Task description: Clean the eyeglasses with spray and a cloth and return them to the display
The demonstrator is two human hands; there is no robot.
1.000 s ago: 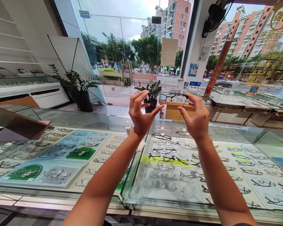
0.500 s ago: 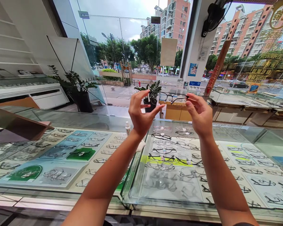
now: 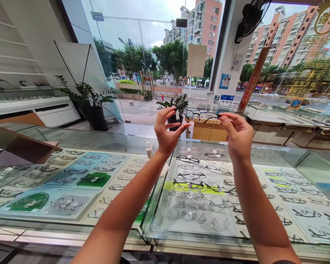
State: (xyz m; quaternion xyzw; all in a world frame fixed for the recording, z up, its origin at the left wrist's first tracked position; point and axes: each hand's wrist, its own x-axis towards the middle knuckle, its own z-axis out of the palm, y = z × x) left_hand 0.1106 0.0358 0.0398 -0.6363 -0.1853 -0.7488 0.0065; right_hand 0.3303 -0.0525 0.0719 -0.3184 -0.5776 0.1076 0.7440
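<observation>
A pair of dark, thin-rimmed eyeglasses (image 3: 200,117) is held up in front of me, over the far edge of the glass display case. My left hand (image 3: 166,130) grips the left end with its fingertips, its thumb standing apart below the frame. The right end is pinched between the thumb and index finger of my right hand (image 3: 238,136). One folded temple shows through the lenses. Beneath my arms, rows of eyeglasses (image 3: 191,176) lie inside the glass display case (image 3: 151,229).
A small white bottle (image 3: 149,149) stands on the counter left of my left wrist, near a white cloth-like item (image 3: 164,170). At the left is a brown tilted board (image 3: 22,141). Potted plants (image 3: 99,117), a wall fan (image 3: 251,18) and a glass front lie beyond.
Both hands have shifted slightly to the right with the eyeglasses. The right end of the frame sits a little lower, so the eyeglasses tilt more.
</observation>
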